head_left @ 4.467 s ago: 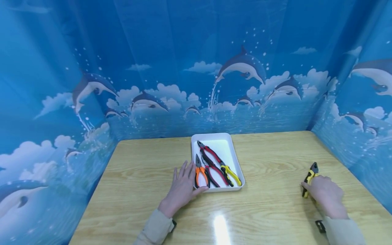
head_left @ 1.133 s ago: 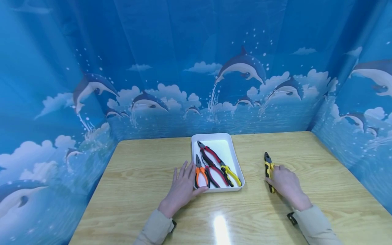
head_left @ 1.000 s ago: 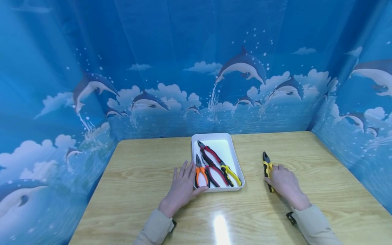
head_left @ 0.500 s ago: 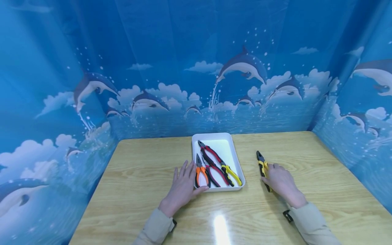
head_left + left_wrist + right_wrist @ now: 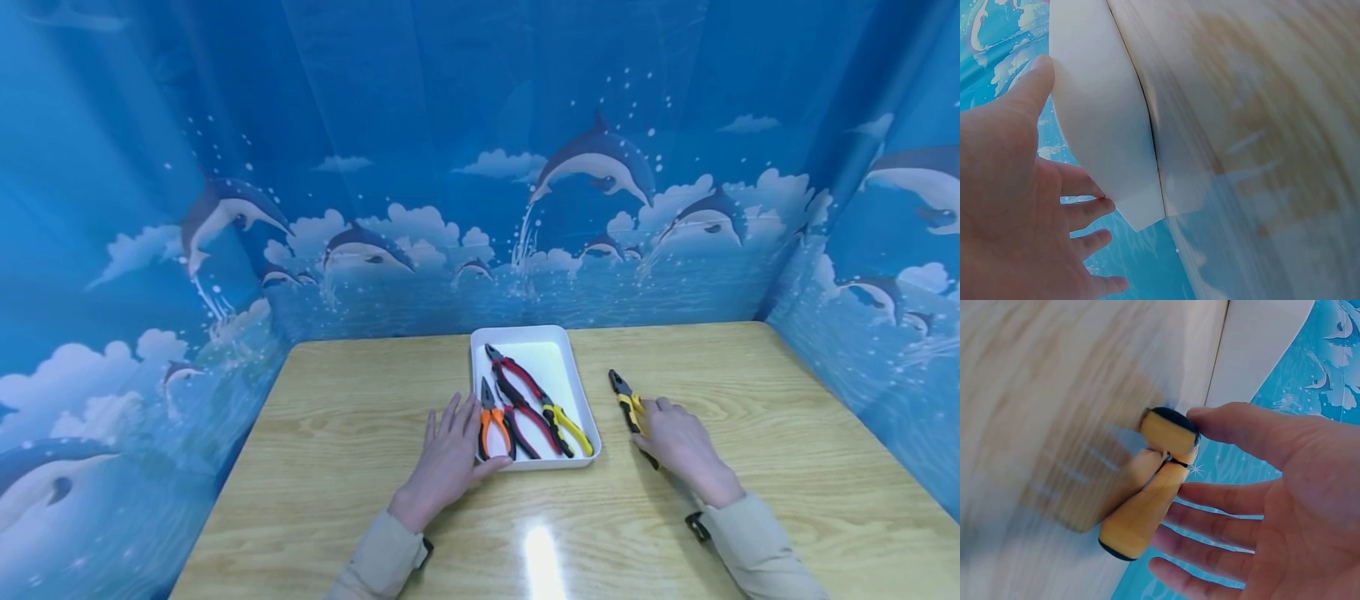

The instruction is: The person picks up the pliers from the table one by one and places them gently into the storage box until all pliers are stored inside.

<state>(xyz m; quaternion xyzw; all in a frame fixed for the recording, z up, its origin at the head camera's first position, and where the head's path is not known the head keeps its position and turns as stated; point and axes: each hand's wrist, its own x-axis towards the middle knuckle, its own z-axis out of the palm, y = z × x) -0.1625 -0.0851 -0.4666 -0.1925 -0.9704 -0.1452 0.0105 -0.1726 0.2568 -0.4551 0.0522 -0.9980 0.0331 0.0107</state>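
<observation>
My left hand rests with spread, straight fingers against the left edge of a white tray, its thumb along the front rim. In the left wrist view, the thumb and fingertips touch the tray's wall. Inside the tray lie orange-and-black needle-nose pliers, red-and-black pliers and yellow-and-black pliers. To the right of the tray, my right hand pinches another pair of yellow-and-black pliers between thumb and fingers. Their dark head points away and leftward; the right wrist view shows the handle ends.
A wooden table carries everything. A blue dolphin-print curtain stands behind it and along both sides. Light glares on the front of the table.
My right hand has brought the yellow-and-black pliers leftward from the right side of the table, closer to the tray, and their head has turned leftward. My left hand has stayed in place.
</observation>
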